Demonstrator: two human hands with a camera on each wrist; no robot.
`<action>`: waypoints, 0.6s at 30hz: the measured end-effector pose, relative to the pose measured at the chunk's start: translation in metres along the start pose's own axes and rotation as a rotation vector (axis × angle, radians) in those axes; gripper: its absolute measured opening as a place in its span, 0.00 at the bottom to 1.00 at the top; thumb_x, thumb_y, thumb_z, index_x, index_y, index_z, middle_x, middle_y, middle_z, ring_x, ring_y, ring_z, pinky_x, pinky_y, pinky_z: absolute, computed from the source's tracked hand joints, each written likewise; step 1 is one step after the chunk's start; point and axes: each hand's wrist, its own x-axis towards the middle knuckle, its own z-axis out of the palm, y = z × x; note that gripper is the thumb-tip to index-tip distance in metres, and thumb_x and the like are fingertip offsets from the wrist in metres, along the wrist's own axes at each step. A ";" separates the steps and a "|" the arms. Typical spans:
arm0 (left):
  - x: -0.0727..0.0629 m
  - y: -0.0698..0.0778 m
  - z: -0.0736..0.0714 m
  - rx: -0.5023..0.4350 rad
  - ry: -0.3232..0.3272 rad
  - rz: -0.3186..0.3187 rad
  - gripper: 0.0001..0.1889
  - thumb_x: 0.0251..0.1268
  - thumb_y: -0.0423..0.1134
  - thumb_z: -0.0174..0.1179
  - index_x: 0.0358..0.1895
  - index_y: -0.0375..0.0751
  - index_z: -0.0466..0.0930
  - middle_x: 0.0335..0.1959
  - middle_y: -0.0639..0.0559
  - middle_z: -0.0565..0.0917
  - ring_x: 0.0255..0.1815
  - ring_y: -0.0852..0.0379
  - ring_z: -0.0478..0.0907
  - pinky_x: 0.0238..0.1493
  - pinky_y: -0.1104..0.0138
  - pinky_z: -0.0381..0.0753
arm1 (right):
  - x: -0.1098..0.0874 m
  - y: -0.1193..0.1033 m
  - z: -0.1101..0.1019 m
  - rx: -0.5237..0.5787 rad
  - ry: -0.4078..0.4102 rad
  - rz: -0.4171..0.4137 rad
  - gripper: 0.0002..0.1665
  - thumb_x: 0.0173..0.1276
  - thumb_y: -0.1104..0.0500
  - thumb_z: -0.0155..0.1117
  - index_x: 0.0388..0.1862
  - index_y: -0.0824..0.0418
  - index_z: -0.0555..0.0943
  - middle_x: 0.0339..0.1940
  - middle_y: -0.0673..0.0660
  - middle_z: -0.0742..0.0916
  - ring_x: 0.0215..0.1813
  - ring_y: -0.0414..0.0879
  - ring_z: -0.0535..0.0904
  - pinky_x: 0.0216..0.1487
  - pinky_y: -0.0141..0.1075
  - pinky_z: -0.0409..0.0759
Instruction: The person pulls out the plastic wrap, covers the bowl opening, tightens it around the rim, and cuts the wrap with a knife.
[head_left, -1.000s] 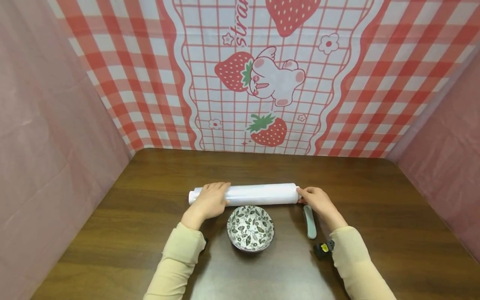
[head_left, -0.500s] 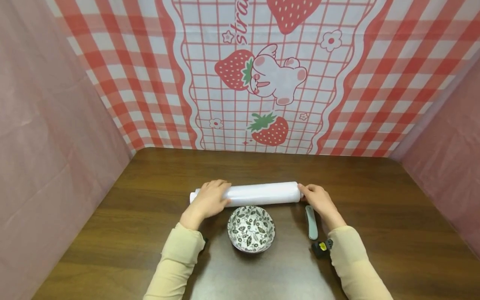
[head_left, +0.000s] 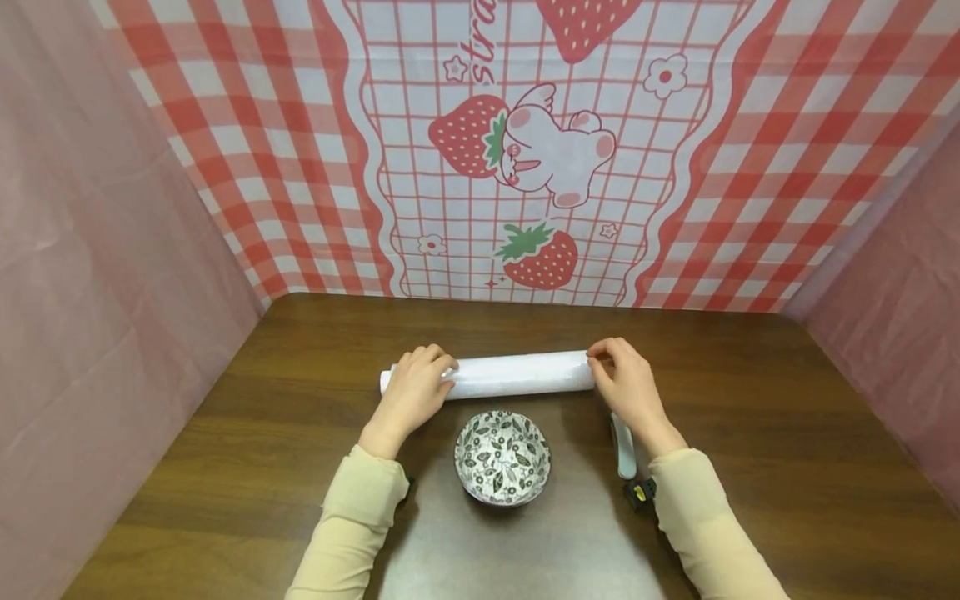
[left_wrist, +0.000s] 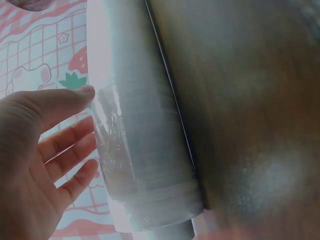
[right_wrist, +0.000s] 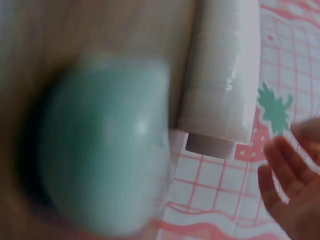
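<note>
A roll of clear plastic wrap [head_left: 517,375] lies crosswise on the table behind a patterned bowl [head_left: 502,458]. My left hand [head_left: 411,387] rests at its left end; in the left wrist view the thumb meets the wrap's edge and the other fingers are loosely spread. My right hand [head_left: 628,385] is at the roll's right end, fingertips by its upper edge. In the right wrist view the fingers are slightly bent beside the roll [right_wrist: 220,85], whose core sticks out. A slim pale teal tool [head_left: 624,450] lies under the right wrist, partly hidden, blurred up close in the right wrist view.
The brown wooden table [head_left: 225,467] reaches back to a red-checked strawberry cloth [head_left: 555,167]. Pink curtains [head_left: 90,250] hang on both sides. A black wrist camera [head_left: 639,493] sits under the right sleeve.
The roll has shifted a little toward the back, away from the bowl. My right hand has lifted and moved from the core end to the roll's upper edge; the left hand followed backward slightly.
</note>
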 end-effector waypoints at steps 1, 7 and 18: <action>0.000 -0.001 0.000 0.003 -0.008 -0.005 0.11 0.49 0.36 0.66 0.38 0.43 0.81 0.36 0.51 0.79 0.39 0.50 0.75 0.41 0.59 0.72 | 0.002 -0.002 0.002 -0.024 -0.030 -0.058 0.04 0.59 0.64 0.61 0.35 0.62 0.78 0.35 0.57 0.81 0.40 0.52 0.78 0.41 0.45 0.74; 0.000 -0.004 0.000 -0.007 -0.032 -0.011 0.12 0.49 0.35 0.66 0.40 0.41 0.81 0.39 0.50 0.79 0.42 0.49 0.75 0.44 0.57 0.73 | 0.013 -0.012 0.016 -0.195 -0.186 -0.283 0.08 0.54 0.60 0.68 0.32 0.58 0.78 0.38 0.54 0.81 0.43 0.52 0.77 0.44 0.46 0.73; -0.001 -0.007 0.001 -0.008 -0.004 0.002 0.12 0.44 0.32 0.67 0.34 0.41 0.76 0.37 0.49 0.79 0.39 0.50 0.75 0.40 0.59 0.73 | 0.020 -0.029 0.039 -0.343 -0.242 -0.454 0.13 0.48 0.56 0.72 0.26 0.56 0.76 0.38 0.53 0.78 0.41 0.50 0.74 0.41 0.45 0.71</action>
